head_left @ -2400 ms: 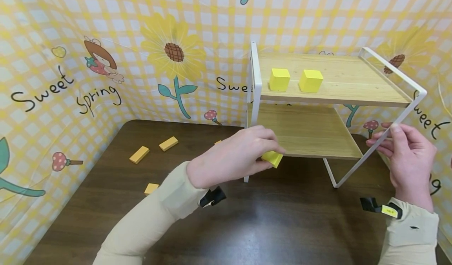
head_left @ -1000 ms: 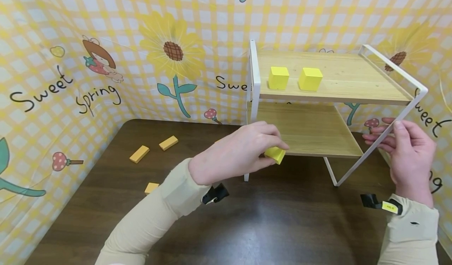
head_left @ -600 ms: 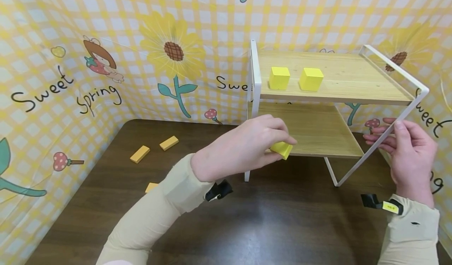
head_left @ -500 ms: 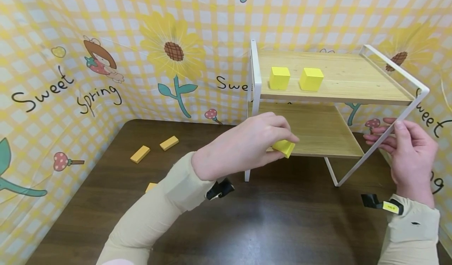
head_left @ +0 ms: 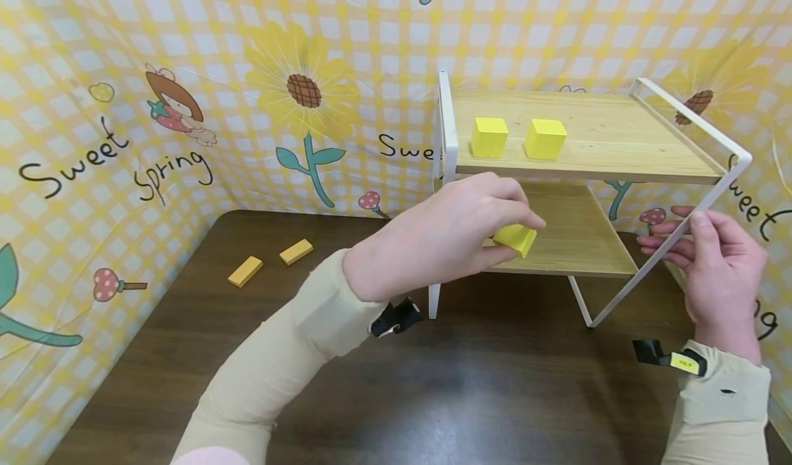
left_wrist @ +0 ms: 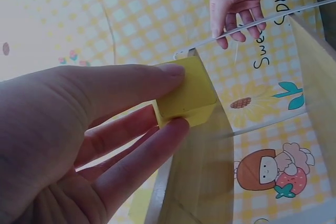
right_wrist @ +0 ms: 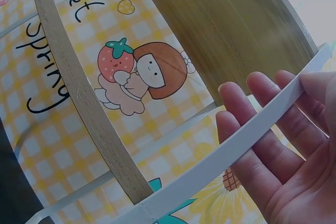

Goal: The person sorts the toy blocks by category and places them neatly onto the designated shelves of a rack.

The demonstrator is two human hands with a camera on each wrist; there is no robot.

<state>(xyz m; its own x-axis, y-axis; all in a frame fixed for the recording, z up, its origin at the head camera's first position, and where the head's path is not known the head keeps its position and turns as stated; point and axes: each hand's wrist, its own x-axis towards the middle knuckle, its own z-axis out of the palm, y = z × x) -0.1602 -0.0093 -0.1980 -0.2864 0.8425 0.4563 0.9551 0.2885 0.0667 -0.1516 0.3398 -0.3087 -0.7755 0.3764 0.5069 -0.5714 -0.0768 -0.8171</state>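
the left hand (head_left: 442, 234) gripped a smooth bright yellow cube (head_left: 518, 240), pinched between thumb and fingertips, the cube tilted. in the head view that cube showed against the lower pale wood board (head_left: 575, 238), below the upper pale wood board (head_left: 625, 138); whether it touched either could not be told. above this grip, a matching yellow cube (head_left: 489, 139) and a second matching yellow cube (head_left: 544, 140) stood slightly apart on the upper board, near its front edge.

well to the right of the left grip, the right hand (head_left: 720, 265) held the slanting white metal side frame (right_wrist: 205, 162) of the shelf, thumb against the bar and fingers passing behind it.

well to the left of the left grip, a flat orange rectangular block (head_left: 245, 271) and a second flat orange rectangular block (head_left: 295, 252) lay near each other on the dark brown table (head_left: 495, 396). behind both grips hung a yellow-and-white checked printed cloth (head_left: 371, 52).
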